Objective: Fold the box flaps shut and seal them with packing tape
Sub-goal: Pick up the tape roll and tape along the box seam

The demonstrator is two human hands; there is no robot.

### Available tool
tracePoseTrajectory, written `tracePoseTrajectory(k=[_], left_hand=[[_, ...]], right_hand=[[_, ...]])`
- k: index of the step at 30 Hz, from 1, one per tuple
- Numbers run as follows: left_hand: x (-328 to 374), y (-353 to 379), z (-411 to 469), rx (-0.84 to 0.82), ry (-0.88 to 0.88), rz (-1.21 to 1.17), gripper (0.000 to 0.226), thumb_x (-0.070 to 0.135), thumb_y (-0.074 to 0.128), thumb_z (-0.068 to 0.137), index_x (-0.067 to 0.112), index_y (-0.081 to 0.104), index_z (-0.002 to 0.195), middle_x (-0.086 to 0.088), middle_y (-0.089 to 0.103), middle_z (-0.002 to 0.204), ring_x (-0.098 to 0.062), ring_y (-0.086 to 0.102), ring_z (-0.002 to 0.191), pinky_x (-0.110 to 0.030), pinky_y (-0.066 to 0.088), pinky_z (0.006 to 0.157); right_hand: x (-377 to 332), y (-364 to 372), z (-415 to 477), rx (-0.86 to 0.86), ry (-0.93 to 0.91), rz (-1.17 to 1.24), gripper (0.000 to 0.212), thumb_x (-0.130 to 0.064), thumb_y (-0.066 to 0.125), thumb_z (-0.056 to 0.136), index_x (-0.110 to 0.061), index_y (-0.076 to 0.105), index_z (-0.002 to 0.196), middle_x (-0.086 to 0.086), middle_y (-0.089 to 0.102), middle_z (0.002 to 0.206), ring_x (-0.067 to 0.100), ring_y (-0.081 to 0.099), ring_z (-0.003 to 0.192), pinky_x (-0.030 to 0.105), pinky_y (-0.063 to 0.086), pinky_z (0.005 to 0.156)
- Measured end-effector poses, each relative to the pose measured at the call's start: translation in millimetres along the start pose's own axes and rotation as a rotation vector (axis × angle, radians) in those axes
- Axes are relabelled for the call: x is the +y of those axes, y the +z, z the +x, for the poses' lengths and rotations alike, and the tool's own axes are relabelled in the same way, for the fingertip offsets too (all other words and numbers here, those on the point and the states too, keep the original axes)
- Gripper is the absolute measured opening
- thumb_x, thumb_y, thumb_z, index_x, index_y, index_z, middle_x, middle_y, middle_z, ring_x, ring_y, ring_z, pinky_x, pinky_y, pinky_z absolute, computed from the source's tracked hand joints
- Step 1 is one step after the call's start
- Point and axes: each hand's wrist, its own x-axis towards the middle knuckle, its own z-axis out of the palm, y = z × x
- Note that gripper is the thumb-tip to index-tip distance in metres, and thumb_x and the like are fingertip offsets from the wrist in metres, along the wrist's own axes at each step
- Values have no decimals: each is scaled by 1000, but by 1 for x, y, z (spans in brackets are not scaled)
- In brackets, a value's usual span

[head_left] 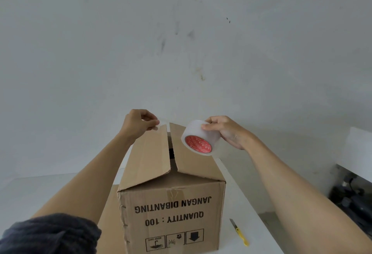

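Cardboard box [171, 209] stands upright on a white table [241, 203], centre frame, with the print on its near face upside down to the camera: "JANGAN DIBANTING", "QUANTITY : 100". Both top flaps are folded in. The left flap [149, 159] and right flap [193, 163] do not lie flat; they peak slightly and leave a narrow gap along the centre seam, dark inside.

Left hand [136, 126] is over the box's far left edge, thumb and fingertips pinching the free end of a clear tape strip [161, 126]. Right hand [227, 131] is above the far right of the box and grips the tape roll [198, 139], thumb on the near side and fingers wrapped over the outer winding. The roll is tilted, with its red core label facing the camera. The strip seems to run from the pinch across to the roll above the far end of the seam, but it is clear and faint, so whether it touches the cardboard I cannot tell.

A yellow utility knife [239, 233] lies on the table just right of the box, blade end pointing away. A flat cardboard sheet [108, 213] lies under or against the box's left side. A dark sleeve [50, 233] sits at lower left. There is a pale, scuffed wall [181, 32] behind and blurred dark gear [352, 203] at far right.
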Motion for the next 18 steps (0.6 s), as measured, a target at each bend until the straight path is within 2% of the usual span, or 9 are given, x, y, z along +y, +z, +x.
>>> tracePoseTrajectory(k=[2, 5, 7, 9, 11, 16, 18], left_hand=[[4, 5, -2, 6, 37, 38, 8, 3, 71, 82, -2, 66, 87, -11, 68, 81, -16, 69, 65, -18, 56, 67], [10, 12, -5, 41, 112, 116, 5, 4, 70, 82, 2, 67, 84, -7, 68, 75, -3, 64, 54, -22, 51, 67], [14, 16, -5, 61, 155, 145, 3, 5, 69, 82, 3, 67, 84, -6, 68, 72, 0, 63, 53, -19, 49, 65], [17, 18, -5, 72, 191, 159, 2, 5, 69, 83, 4, 67, 84, -5, 67, 68, 1, 62, 53, -9, 46, 59], [19, 20, -5, 75, 219, 172, 2, 5, 68, 83, 5, 67, 84, -5, 67, 67, 2, 61, 54, -5, 43, 55], [21, 25, -8, 58, 258, 202, 2, 6, 67, 84, 7, 67, 85, -5, 68, 66, -6, 63, 58, -13, 45, 55], [20, 27, -10, 55, 275, 211, 2, 6, 67, 84, 7, 67, 85, -6, 68, 66, -4, 62, 57, -10, 42, 52]], right_hand=[[0, -1, -3, 19, 9, -39, 14, -28, 71, 81, -16, 64, 80, 1, 66, 83, 21, 58, 82, 30, 43, 75], [-2, -2, -6, 52, 7, -72, 13, -28, 70, 84, -16, 64, 82, 2, 66, 86, 20, 59, 83, 30, 43, 76], [-5, -1, -8, 68, 4, -100, 14, -29, 70, 84, -17, 63, 82, 1, 67, 88, 19, 59, 84, 28, 43, 75], [-9, 0, -9, 84, 3, -132, 14, -29, 69, 85, -17, 62, 82, 0, 67, 89, 16, 59, 83, 26, 42, 72], [-13, 1, -9, 100, 2, -163, 14, -29, 67, 86, -16, 63, 86, 0, 66, 91, 15, 59, 82, 24, 41, 68], [-15, 7, -4, 120, 7, -254, 18, -30, 66, 86, -13, 63, 93, 6, 69, 102, 19, 62, 87, 26, 44, 69], [-17, 9, 0, 127, 12, -292, 19, -30, 66, 86, -12, 63, 95, 7, 68, 104, 22, 63, 92, 29, 46, 73]])
